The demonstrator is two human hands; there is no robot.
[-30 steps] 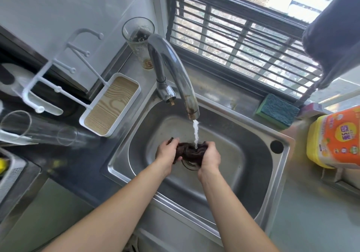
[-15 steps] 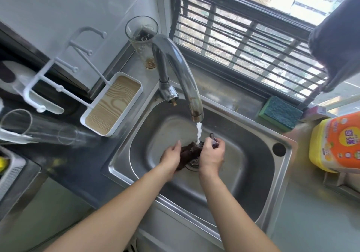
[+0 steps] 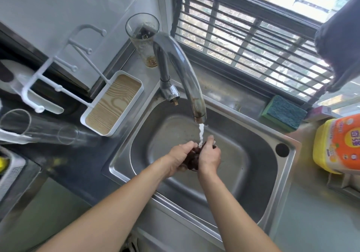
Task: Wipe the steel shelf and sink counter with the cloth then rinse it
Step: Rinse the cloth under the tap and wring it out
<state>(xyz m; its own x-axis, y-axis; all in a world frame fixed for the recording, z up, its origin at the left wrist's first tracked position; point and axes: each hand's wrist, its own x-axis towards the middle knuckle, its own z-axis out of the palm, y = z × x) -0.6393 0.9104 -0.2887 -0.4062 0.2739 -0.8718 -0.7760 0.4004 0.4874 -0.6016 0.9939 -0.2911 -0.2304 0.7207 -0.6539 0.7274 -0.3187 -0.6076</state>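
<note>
Right under the tap (image 3: 183,76), over the middle of the steel sink (image 3: 272,150), both hands squeeze one dark brown cloth (image 3: 192,159). It is bunched into a wet, wrinkled wad, with only a narrow strip showing between the palms. The left hand (image 3: 180,159) clenches it from the left, fingers curled over the top; the right hand (image 3: 209,157) grips it from the right, knuckles up. A white stream of water (image 3: 201,135) falls onto the top of the wad, where the fingertips meet. Its lower edge seems to hang clear of the basin floor, though the hands hide most of it.
</note>
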